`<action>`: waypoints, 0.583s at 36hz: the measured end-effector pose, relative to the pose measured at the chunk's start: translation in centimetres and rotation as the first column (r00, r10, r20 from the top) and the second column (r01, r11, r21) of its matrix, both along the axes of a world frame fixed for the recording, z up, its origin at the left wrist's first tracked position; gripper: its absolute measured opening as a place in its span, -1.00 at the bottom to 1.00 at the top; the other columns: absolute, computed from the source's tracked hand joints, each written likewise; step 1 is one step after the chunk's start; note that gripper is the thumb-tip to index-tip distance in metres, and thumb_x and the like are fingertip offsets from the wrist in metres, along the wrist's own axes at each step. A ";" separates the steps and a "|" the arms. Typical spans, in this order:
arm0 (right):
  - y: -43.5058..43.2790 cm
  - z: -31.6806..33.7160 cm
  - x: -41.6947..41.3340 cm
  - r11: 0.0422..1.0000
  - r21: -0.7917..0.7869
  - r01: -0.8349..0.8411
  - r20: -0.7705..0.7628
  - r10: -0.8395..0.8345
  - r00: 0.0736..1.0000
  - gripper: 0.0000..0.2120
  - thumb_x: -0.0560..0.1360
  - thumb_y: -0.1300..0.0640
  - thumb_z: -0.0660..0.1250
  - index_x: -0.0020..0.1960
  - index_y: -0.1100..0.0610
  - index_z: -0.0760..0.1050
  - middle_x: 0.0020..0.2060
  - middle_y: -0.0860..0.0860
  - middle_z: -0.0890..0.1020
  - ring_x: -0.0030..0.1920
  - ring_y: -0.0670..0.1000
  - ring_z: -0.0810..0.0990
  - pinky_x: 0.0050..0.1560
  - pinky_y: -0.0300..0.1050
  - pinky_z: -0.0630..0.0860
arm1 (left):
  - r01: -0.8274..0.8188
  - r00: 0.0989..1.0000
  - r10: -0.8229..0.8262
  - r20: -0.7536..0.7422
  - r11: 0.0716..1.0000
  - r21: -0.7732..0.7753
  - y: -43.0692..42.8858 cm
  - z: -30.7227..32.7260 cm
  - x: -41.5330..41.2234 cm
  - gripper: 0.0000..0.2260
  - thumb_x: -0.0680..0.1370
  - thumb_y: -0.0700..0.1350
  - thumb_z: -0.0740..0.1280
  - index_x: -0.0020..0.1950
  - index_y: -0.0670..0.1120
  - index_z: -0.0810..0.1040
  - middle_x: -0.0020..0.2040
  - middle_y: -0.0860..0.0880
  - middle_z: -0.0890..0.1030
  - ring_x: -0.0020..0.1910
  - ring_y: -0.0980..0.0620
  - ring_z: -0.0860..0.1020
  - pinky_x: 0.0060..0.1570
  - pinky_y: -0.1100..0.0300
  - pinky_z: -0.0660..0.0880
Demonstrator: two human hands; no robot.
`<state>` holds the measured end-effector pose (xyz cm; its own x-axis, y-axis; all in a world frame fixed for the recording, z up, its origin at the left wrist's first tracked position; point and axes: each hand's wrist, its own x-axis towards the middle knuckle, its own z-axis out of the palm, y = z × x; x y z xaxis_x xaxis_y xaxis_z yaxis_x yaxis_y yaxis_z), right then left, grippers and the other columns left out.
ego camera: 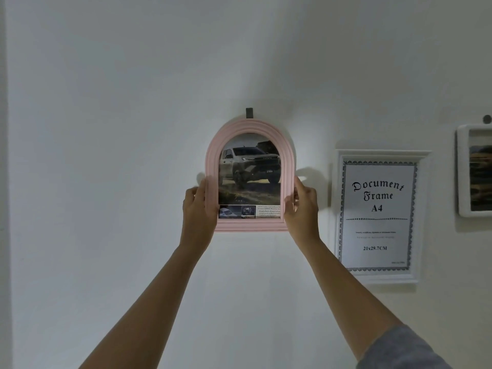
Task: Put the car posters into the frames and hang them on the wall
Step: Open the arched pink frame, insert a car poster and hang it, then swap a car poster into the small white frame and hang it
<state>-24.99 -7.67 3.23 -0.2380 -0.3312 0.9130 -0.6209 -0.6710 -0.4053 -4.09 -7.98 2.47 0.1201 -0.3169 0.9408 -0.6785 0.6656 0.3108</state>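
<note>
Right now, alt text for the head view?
Left hand and right hand grip a pink arched frame holding a truck poster, its top at a dark wall hook. A document frame and white frame hang to its right.

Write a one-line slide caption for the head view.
A person's left hand and right hand hold the pink arched frame, car poster inside, up to a dark wall hook.

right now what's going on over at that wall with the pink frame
A person grips a pink arched frame by its sides with left hand and right hand, against the white wall. A car poster of a pickup is inside it. Its top sits at a small dark hook; whether it has caught is unclear. To the right hang a white document frame with its stock insert and a second white frame.
</note>
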 end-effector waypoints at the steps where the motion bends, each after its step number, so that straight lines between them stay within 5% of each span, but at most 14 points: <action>1: 0.0 -0.1 -0.1 1.000 -0.001 0.002 -0.003 -0.002 1.000 -0.50 0.52 0.36 0.22 0.43 0.18 0.25 -0.04 0.07 0.34 -0.12 -0.01 0.44 0.02 -0.42 0.35 | 0.004 1.000 -0.004 -0.005 1.000 0.016 -0.1 -0.1 0.0 -0.47 0.53 -0.21 0.31 0.47 -0.16 0.22 0.19 -0.23 0.40 0.11 -0.11 0.45 0.06 0.20 0.43; 4: 0.0 -0.2 -0.2 1.000 -0.002 0.007 -0.011 -0.007 1.000 -0.48 0.50 0.36 0.24 0.44 0.17 0.25 -0.04 0.07 0.34 -0.10 0.00 0.46 0.03 -0.41 0.38 | 0.021 1.000 -0.021 -0.010 1.000 -0.004 0.2 -0.2 -0.3 -0.47 0.51 -0.22 0.34 0.45 -0.18 0.25 0.19 -0.25 0.41 0.13 -0.13 0.44 0.07 0.13 0.46; 8: 0.2 -0.5 -0.3 1.000 -0.017 -0.016 0.002 0.016 1.000 -0.49 0.49 0.38 0.24 0.42 0.19 0.27 -0.02 0.09 0.36 -0.09 -0.01 0.46 -0.02 -0.64 0.31 | 0.071 0.990 -0.072 -0.119 0.997 -0.016 0.6 -0.2 -0.8 -0.59 0.57 -0.19 0.27 0.41 -0.14 0.30 0.20 -0.19 0.40 0.03 0.20 0.43 -0.10 0.55 0.38; 10: 0.1 -0.6 -0.4 1.000 -0.013 -0.023 0.009 0.023 1.000 -0.48 0.49 0.39 0.25 0.42 0.19 0.28 -0.01 0.11 0.37 -0.08 -0.01 0.47 -0.03 -0.67 0.30 | 0.054 0.990 -0.059 -0.129 0.998 -0.041 0.8 -0.4 -1.1 -0.59 0.58 -0.18 0.26 0.42 -0.12 0.30 0.19 -0.17 0.40 0.00 0.15 0.41 -0.17 0.61 0.35; 21: 0.1 -0.6 -0.3 1.000 0.002 -0.028 0.025 0.028 0.999 -0.52 0.51 0.36 0.22 0.40 0.16 0.31 0.04 0.13 0.42 -0.05 -0.02 0.51 0.00 -0.56 0.34 | 0.042 0.990 -0.042 -0.138 0.999 -0.005 0.9 -0.5 -1.1 -0.60 0.58 -0.18 0.24 0.42 -0.13 0.30 0.22 -0.20 0.40 0.13 -0.08 0.43 0.12 0.12 0.47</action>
